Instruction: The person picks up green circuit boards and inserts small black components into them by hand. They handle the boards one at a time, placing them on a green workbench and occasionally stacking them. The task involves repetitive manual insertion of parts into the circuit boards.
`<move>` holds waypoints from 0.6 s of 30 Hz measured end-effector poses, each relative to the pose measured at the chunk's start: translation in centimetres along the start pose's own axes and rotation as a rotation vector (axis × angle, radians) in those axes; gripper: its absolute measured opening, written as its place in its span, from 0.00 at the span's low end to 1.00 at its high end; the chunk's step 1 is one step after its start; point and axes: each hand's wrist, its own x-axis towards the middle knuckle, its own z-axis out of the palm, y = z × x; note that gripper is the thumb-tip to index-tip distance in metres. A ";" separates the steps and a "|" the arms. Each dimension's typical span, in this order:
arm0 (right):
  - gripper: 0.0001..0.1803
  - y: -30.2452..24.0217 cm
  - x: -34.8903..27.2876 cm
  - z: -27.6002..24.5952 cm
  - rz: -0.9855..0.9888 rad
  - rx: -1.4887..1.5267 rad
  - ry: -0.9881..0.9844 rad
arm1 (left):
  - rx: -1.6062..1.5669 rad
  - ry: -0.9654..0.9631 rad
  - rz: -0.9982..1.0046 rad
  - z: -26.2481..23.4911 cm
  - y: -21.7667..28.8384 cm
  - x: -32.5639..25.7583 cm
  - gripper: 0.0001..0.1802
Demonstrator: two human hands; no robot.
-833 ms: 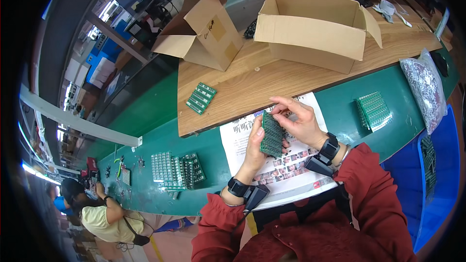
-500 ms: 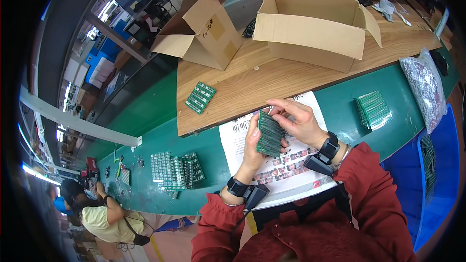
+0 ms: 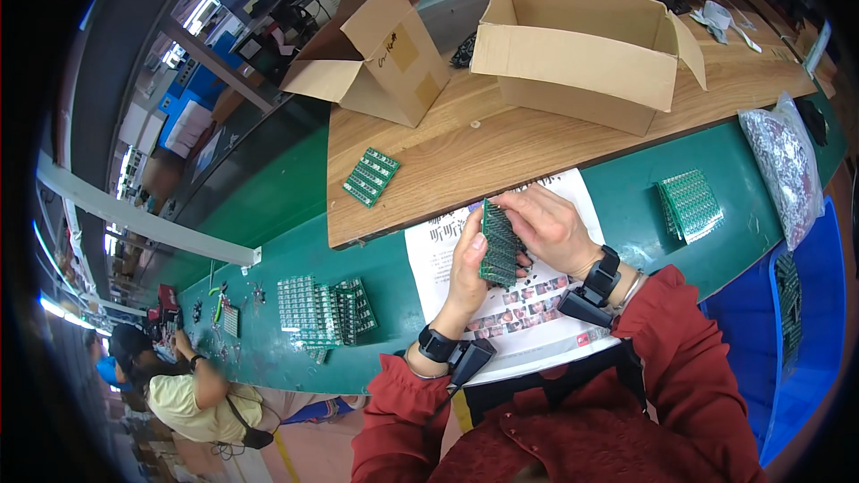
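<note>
A green circuit board panel [image 3: 498, 253] with dense rows of small parts stands tilted on edge over a printed paper sheet. My left hand [image 3: 464, 270] grips it from the left side, thumb along its edge. The bent fingers of my right hand [image 3: 548, 225] are pressed together at the panel's upper edge; whatever they pinch is hidden. Small black bits [image 3: 528, 284] lie on the paper sheet [image 3: 537, 353] just below the panel.
Stacked circuit boards [image 3: 309, 313] lie at left, another stack [image 3: 689, 204] at right. One board [image 3: 371, 177] rests on the wooden board [image 3: 429, 161], with cardboard boxes [image 3: 573, 63] behind. A plastic bag [image 3: 783, 156] and blue bin [image 3: 819, 304] are right. A person [image 3: 197, 398] works at far left.
My right hand has moved slightly down and left, its fingers closing in at the panel's upper edge. The panel stays in my left hand and has shifted a little right.
</note>
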 end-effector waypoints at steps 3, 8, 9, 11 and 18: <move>0.18 -0.1 0.1 -0.1 -0.019 -0.016 -0.007 | 0.015 0.013 0.016 0.0 -0.1 -0.1 0.41; 0.20 0.2 0.1 -0.3 0.043 0.119 -0.051 | -0.012 -0.046 0.017 -0.4 -0.2 -0.2 0.40; 0.20 0.2 0.0 -0.4 0.070 0.140 -0.049 | -0.029 -0.070 0.022 -0.6 -0.3 -0.2 0.39; 0.20 0.1 -0.2 -0.6 0.125 0.184 -0.046 | -0.094 -0.053 0.034 -0.6 -0.1 -0.1 0.39; 0.22 0.4 -0.4 0.2 0.142 0.224 -0.042 | -0.161 -0.076 0.004 -0.4 0.5 -0.3 0.40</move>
